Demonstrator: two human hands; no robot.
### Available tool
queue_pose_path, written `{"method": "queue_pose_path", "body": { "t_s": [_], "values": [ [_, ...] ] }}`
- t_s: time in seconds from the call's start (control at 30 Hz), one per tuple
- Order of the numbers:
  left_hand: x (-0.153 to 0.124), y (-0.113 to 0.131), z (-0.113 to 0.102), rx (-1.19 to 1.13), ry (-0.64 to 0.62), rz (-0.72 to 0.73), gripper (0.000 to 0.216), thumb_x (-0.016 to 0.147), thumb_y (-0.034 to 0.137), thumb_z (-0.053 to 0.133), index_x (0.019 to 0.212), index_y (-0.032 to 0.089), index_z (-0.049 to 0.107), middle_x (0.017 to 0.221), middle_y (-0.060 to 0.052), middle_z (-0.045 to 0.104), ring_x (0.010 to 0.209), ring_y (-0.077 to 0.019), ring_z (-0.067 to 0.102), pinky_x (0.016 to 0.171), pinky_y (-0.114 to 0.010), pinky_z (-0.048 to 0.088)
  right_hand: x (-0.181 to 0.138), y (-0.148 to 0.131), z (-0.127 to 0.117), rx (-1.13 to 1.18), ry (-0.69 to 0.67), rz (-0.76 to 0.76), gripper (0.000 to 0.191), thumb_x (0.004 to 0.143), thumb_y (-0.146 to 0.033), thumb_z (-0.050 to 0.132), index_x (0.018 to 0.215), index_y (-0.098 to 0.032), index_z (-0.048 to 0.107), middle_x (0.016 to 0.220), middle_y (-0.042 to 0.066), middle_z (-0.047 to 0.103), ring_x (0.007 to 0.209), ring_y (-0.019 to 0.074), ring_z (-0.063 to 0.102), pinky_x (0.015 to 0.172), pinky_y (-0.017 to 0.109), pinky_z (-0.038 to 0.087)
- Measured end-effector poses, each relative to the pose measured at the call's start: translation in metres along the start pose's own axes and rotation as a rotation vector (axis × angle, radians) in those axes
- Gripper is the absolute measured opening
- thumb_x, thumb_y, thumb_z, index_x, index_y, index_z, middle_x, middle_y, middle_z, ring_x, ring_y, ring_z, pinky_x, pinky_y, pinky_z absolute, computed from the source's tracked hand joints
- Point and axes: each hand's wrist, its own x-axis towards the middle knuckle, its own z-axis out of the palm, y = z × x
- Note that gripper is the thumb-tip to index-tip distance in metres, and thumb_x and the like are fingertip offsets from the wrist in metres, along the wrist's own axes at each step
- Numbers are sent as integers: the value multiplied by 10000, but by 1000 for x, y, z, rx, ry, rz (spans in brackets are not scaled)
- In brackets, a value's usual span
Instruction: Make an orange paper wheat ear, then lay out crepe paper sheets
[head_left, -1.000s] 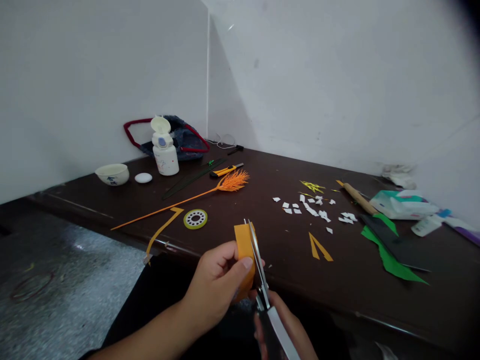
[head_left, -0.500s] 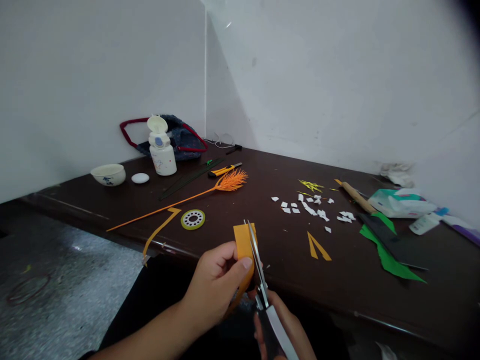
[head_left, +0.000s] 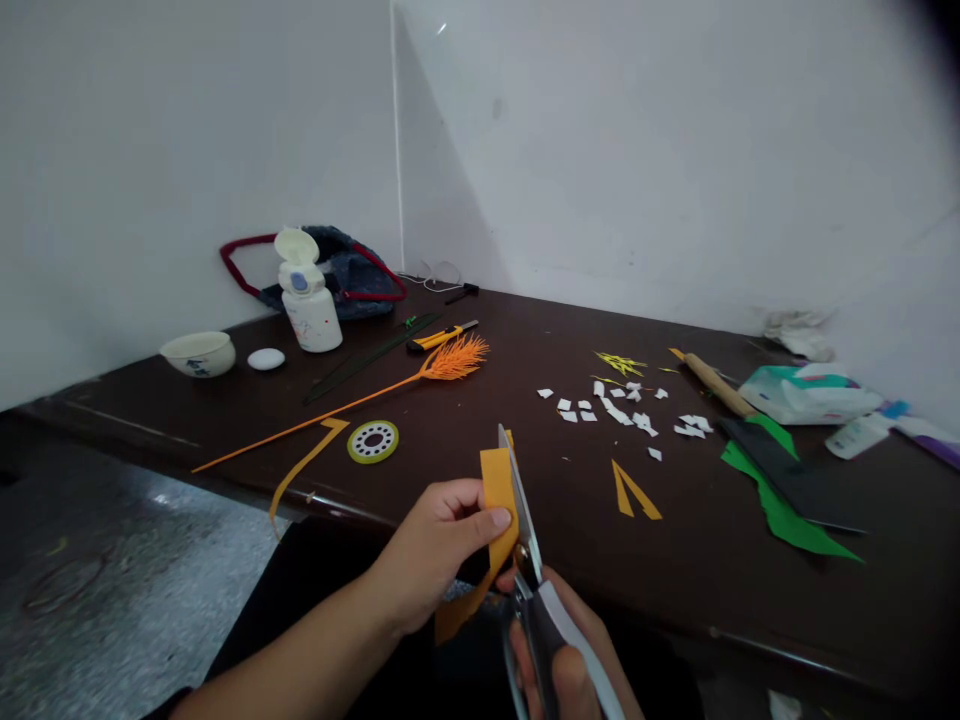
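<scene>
My left hand (head_left: 450,540) pinches a strip of orange-yellow paper (head_left: 496,480) between thumb and fingers near the table's front edge. The strip's lower end hangs down below the hand. My right hand (head_left: 574,650) is wrapped round the handles of a pair of scissors (head_left: 547,610), blades pointing up and away. Those blades lie along the strip's right side, with a narrow sliver of paper (head_left: 511,437) showing at their far end. To the right, two thin pointed paper pieces (head_left: 634,490) lie on the dark table.
An orange wheat-like stem (head_left: 454,358), a tape roll (head_left: 373,441) and a yellow cutter (head_left: 442,338) lie left of centre. Behind stand a bowl (head_left: 199,355) and white bottle (head_left: 311,315). White paper scraps (head_left: 615,410), green paper (head_left: 787,520) and a tissue pack (head_left: 810,393) are rightward.
The scissor blades, slightly apart at the tips before, now look closed along the strip. More of the strip's hanging tail shows below my left hand. The view has shifted a little.
</scene>
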Motion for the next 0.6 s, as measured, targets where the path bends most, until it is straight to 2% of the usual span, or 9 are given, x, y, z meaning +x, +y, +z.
{"method": "queue_pose_path", "body": {
  "t_s": [0.1, 0.27, 0.4, 0.47, 0.53, 0.6],
  "values": [
    [8, -2, 2, 13, -53, -15, 201, 766, 326, 625, 704, 136, 608, 581, -15, 613, 510, -108, 542, 538, -238, 405, 2, 2, -5, 112, 69, 41, 874, 595, -870, 388, 1127, -188, 515, 560, -25, 460, 417, 106, 402, 387, 219, 351],
    [39, 17, 14, 172, -90, 34, 197, 771, 333, 594, 682, 157, 600, 544, 6, 586, 498, -114, 516, 551, -261, 409, 16, -9, -23, 226, 31, -15, 917, 571, -901, 328, 1085, -175, 548, 522, -33, 462, 373, 99, 409, 402, 238, 402],
    [98, 39, 23, 400, 160, 267, 182, 683, 246, 659, 566, 155, 555, 542, 32, 529, 511, -92, 468, 541, -231, 382, 24, -29, -48, 294, 45, -124, 867, 596, -876, 370, 1067, -173, 560, 539, -46, 461, 383, 69, 374, 451, 227, 402],
    [131, 48, 25, 410, 216, 309, 230, 690, 224, 646, 524, 160, 501, 533, 38, 509, 516, -88, 465, 553, -226, 390, 28, -42, -67, 260, 79, -152, 810, 631, -841, 410, 1072, -177, 552, 563, -49, 463, 390, 59, 351, 438, 214, 372],
    [157, 54, 24, 414, 280, 330, 261, 705, 195, 624, 501, 163, 464, 521, 39, 502, 514, -84, 469, 560, -223, 400, 34, -58, -90, 97, 154, -162, 707, 698, -768, 453, 1081, -180, 536, 565, -56, 446, 395, 65, 344, 398, 202, 324],
    [173, 57, 20, 415, 325, 322, 282, 712, 175, 617, 489, 164, 444, 513, 31, 511, 511, -88, 485, 557, -228, 415, 42, -74, -114, -193, 259, -157, 570, 772, -665, 478, 1068, -181, 536, 555, -61, 429, 406, 81, 373, 391, 203, 309]
  ]
}}
